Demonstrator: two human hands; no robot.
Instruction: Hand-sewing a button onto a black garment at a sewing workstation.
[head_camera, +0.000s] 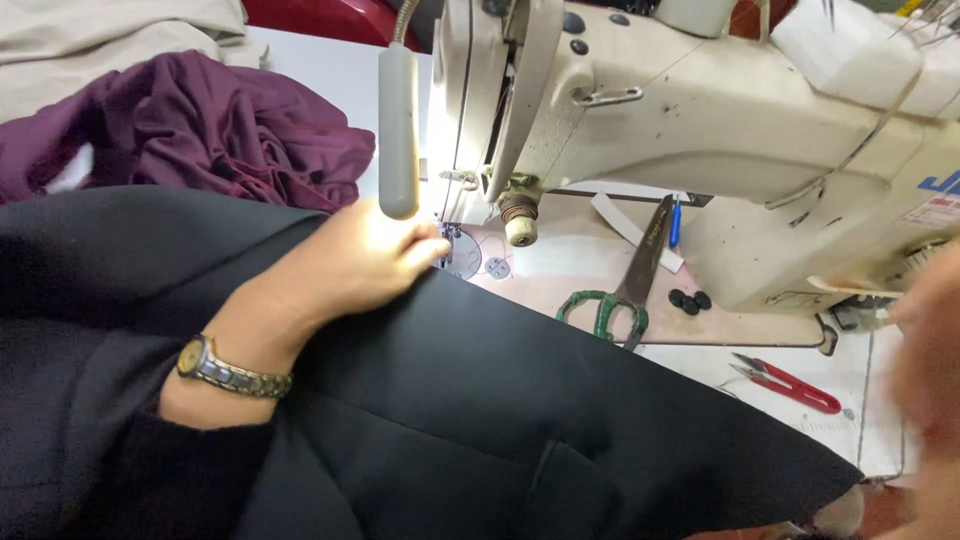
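Observation:
My left hand (350, 262), with a metal watch on its wrist, presses flat on the black fabric (480, 410) and holds its edge by the needle plate (462, 252) of the cream sewing machine (700, 130). The fingers lie close together on the cloth, just left of the presser foot. My right hand (930, 380) is a blur at the right edge of the view, near the machine's handwheel; whether it holds anything is unclear. The black fabric covers the whole lower half of the view.
Green-handled scissors (615, 300) and red thread snips (790, 383) lie on the table under the machine arm. Three black buttons (690, 299) sit beside the scissors. A grey lamp (398, 120) hangs over my left hand. Purple cloth (200, 130) is heaped at the back left.

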